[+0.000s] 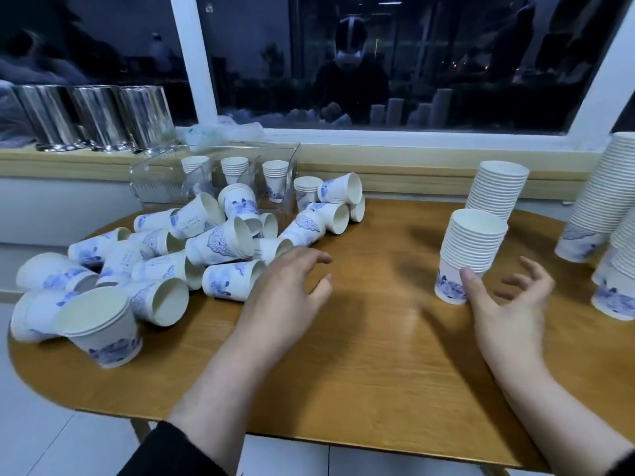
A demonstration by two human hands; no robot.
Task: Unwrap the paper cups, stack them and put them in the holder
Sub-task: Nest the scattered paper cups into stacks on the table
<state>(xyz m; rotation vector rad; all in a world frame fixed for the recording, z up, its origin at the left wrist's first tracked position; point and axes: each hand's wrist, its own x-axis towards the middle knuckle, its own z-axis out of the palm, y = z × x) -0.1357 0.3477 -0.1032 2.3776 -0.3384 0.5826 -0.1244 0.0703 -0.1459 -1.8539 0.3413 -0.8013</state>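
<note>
Right hand [508,304] beside cup stack [470,252] – fingers spread

Loose cups [220,247], white with blue prints, lie tumbled in a heap on the table's left half, most on their sides, one [103,324] upright at the near edge; a short stack [470,252] stands upright right of centre, a taller stack [498,188] just behind it; tall stacks [599,197] lean at the far right; the clear holder [213,173] at the back holds three small stacks.
</note>
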